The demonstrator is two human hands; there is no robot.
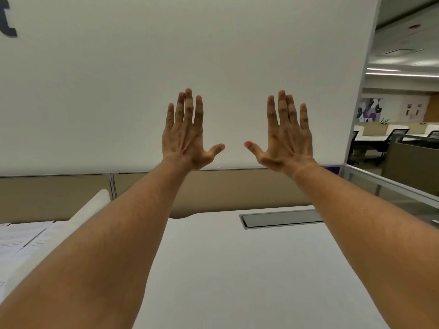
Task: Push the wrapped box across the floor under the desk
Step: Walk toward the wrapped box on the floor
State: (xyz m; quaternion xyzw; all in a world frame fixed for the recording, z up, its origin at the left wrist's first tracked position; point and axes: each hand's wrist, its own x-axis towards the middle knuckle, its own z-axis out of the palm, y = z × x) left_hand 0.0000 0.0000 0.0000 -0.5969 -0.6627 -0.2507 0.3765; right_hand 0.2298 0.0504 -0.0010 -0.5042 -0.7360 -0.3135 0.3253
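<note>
My left hand (187,134) and my right hand (285,134) are both raised in front of a white wall, backs toward me, fingers spread and pointing up. Neither hand holds anything. Both forearms stretch out above a white desk (225,269). The wrapped box and the floor under the desk are out of view.
A grey cable hatch (280,218) is set into the desk's far edge. Papers (21,236) lie at the left beside a white divider (92,205). A beige partition (54,195) runs behind the desk. Office chairs (394,138) and other desks stand at the far right.
</note>
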